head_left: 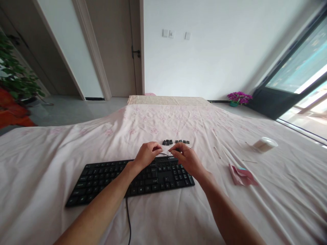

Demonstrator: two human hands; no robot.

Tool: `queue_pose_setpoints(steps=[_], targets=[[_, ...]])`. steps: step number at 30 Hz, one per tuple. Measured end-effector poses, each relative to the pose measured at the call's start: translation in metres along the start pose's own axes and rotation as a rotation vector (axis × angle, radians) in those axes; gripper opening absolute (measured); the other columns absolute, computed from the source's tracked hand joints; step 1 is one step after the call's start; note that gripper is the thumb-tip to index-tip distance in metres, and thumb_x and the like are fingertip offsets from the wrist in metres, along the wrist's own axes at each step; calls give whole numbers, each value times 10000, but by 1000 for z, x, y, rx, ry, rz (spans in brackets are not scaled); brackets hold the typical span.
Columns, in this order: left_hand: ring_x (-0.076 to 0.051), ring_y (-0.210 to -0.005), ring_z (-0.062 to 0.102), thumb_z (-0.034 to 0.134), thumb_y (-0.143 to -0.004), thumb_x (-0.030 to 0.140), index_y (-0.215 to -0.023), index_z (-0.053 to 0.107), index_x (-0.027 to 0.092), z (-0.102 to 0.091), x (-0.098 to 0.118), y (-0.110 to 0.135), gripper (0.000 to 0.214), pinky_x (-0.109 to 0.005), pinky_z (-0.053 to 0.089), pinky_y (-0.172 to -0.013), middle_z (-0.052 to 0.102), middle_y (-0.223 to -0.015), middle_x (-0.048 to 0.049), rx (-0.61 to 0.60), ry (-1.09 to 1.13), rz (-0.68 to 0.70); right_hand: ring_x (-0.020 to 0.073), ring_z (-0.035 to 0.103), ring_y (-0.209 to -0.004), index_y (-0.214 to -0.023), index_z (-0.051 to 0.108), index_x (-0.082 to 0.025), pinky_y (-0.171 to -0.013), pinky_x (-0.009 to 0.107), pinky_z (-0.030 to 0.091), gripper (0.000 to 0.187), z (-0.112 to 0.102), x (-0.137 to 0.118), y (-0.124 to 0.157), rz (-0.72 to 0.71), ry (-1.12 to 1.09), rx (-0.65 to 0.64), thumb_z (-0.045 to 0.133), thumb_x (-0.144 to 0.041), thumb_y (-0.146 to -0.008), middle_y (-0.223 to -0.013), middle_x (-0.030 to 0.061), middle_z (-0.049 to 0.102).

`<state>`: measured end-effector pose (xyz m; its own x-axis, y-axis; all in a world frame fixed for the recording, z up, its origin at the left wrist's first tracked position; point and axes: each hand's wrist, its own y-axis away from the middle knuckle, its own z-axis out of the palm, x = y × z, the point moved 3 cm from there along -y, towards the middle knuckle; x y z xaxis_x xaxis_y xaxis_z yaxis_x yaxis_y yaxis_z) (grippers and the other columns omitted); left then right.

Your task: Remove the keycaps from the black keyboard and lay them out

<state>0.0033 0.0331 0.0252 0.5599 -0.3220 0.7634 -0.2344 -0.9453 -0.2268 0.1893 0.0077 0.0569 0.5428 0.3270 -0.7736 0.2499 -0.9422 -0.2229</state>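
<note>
A black keyboard (149, 175) lies on the pink bedsheet under my forearms, its cable leading toward me. My left hand (149, 153) is above its far edge, thumb and fingers pinched together; what they hold, if anything, is too small to make out. Close by on the right, my right hand (186, 156) is closed in a pinch on what looks like a thin white cotton swab (169, 153), mostly hidden by the fingers. Just beyond both hands lie several loose black keycaps, in a left cluster (167, 142) and a right row (182, 141).
To the right, a tub (265, 144) with a white lid lies on its side. Nearby are a loose cotton swab (218, 152), another thin stick (249, 161) and a crumpled pink cloth or wrapper (242, 175). The patterned sheet (143, 119) stretches toward the wall.
</note>
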Motion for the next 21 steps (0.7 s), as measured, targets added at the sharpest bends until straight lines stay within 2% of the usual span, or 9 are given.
queue_pose_setpoints(steps=[4,8,15,21], targets=[[-162,-787,644,592,-814,314,-832,704,174,-6,-6,19,180,-240,474,-722,719,-829,-17,-25,108,-36,170,640,-787,-889,693,-224,-738,268,464,147,17,-6,9,-23,-66,-63,571,-299,-858,-826,0,709],[-166,-813,647,598,-810,293,-861,708,179,-6,-11,27,167,-244,487,-735,723,-866,-26,-31,152,-55,172,655,-872,-895,711,-241,-826,274,465,170,29,-11,13,-67,-81,-96,544,-268,-878,-893,-1,728],[-148,-827,615,552,-810,205,-858,722,192,-4,-13,31,177,-227,466,-718,689,-895,-26,-72,121,-18,143,648,-771,-861,701,-224,-743,241,488,171,39,-11,14,-80,-106,-219,531,-229,-884,-882,-12,721],[-140,-813,589,589,-783,196,-848,718,196,-4,-16,32,144,-215,439,-681,657,-908,-19,-146,105,11,150,659,-816,-892,720,-234,-801,242,474,170,46,-14,10,-140,-110,-272,552,-213,-887,-862,-12,720]])
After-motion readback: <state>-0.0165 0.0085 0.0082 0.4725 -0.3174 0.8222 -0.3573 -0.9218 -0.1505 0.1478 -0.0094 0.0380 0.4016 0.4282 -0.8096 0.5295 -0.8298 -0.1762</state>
